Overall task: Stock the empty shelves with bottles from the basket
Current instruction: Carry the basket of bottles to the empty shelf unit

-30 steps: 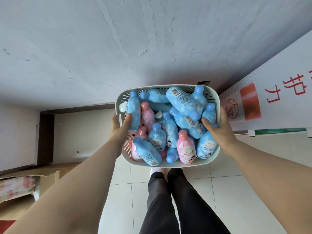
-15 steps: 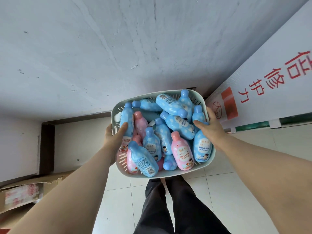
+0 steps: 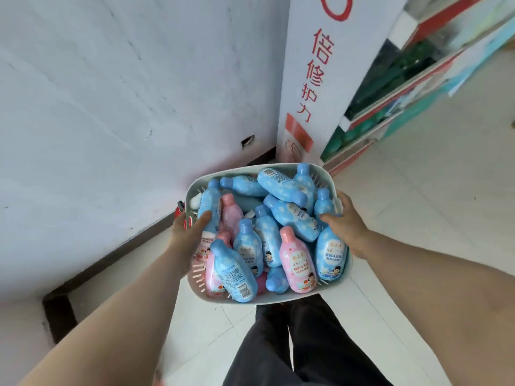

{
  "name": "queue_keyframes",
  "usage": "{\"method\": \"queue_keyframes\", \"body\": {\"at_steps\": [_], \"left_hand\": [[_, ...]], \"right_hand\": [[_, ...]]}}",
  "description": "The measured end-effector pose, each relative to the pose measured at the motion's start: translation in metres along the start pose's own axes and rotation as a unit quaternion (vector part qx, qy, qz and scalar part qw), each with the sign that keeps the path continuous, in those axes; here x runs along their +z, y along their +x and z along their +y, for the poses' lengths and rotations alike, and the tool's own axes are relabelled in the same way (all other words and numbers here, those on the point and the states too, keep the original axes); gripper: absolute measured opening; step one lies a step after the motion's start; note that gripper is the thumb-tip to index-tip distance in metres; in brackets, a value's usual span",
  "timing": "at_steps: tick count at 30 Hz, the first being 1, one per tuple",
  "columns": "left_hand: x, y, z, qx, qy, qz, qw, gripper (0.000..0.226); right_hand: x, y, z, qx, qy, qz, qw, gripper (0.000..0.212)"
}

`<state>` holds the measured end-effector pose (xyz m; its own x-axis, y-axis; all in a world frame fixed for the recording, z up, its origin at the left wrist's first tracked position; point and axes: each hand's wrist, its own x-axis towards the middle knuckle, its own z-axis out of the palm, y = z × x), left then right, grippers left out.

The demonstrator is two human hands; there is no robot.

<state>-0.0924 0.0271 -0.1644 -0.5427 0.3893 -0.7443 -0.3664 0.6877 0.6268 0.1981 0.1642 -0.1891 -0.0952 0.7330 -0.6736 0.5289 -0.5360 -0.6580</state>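
Bottles [image 3: 298, 217]: blue, pink, heaped | basket [image 3: 289, 299]: pale, slotted | left hand [image 3: 187, 234], right hand [image 3: 349, 227]: gripping its rim

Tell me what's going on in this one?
A person holds a pale plastic basket out in front of them. The left hand grips its left wall and the right hand grips its right rim. The basket is piled with loose blue bottles and a few pink bottles. A shelf unit stands ahead to the right, blurred. Neither hand holds a bottle, so stocking seems not to have begun.
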Motion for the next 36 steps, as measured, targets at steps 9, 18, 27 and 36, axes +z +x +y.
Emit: {"method": "queue_keyframes", "body": {"at_steps": [9, 18, 27, 36], "left_hand": [[0.112, -0.054, -0.017, 0.034, 0.147, -0.067, 0.986, 0.092], [0.286, -0.129, -0.047, 0.038, 0.218, -0.089, 0.971, 0.084], [0.453, -0.175, -0.033, 0.033, 0.206, -0.158, 0.965, 0.106], [0.623, -0.154, 0.029, 0.057, 0.209, -0.203, 0.955, 0.105]], "right_hand": [[-0.108, -0.049, 0.100, 0.068, 0.077, 0.088, 0.991, 0.076], [-0.275, -0.053, 0.184, 0.091, 0.096, 0.116, 0.984, 0.071], [-0.442, -0.015, 0.207, 0.099, 0.078, 0.158, 0.979, 0.071], [-0.572, 0.069, 0.197, 0.119, 0.121, 0.180, 0.969, 0.070]]}}
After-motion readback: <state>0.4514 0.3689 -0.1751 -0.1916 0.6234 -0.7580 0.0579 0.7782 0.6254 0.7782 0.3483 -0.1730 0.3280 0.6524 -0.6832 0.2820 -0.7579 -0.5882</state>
